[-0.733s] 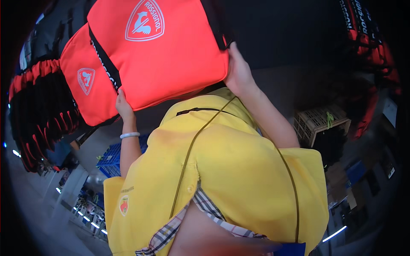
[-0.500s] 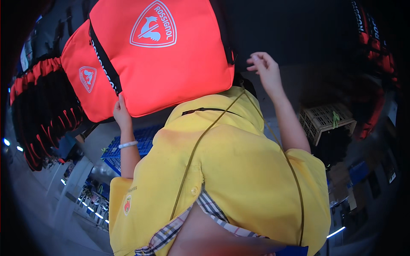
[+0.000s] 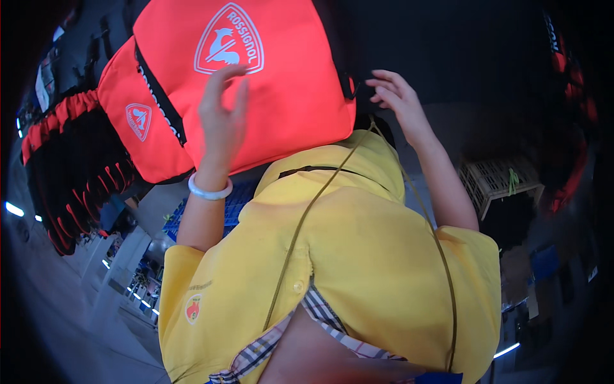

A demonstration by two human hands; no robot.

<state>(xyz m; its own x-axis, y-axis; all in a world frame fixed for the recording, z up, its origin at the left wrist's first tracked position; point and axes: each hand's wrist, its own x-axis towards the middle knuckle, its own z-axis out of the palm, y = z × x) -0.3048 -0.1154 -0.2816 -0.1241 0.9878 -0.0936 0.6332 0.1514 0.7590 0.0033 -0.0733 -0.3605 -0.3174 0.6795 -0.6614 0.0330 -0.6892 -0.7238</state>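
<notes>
A big orange bag [image 3: 288, 96] with a white shield emblem and black straps hangs above me. My left hand [image 3: 220, 121], a white bangle on its wrist, is raised in front of the bag with fingers spread and holds nothing. My right hand [image 3: 396, 96] hovers just off the bag's right edge by a black strap, its fingers loosely apart and empty. Whether either hand touches the bag I cannot tell. My yellow shirt [image 3: 358, 256] fills the lower middle of the view.
A second orange bag [image 3: 137, 125] hangs behind the first at the left. Black bags with red trim [image 3: 70, 173] hang further left, and more red and black gear [image 3: 569, 128] at the right. A pale slatted crate [image 3: 495, 182] sits right, a blue crate [image 3: 236, 198] below the bags.
Both hands have let go of the orange bag. My left hand rose from its lower edge to its front, and my right hand moved off its right edge.
</notes>
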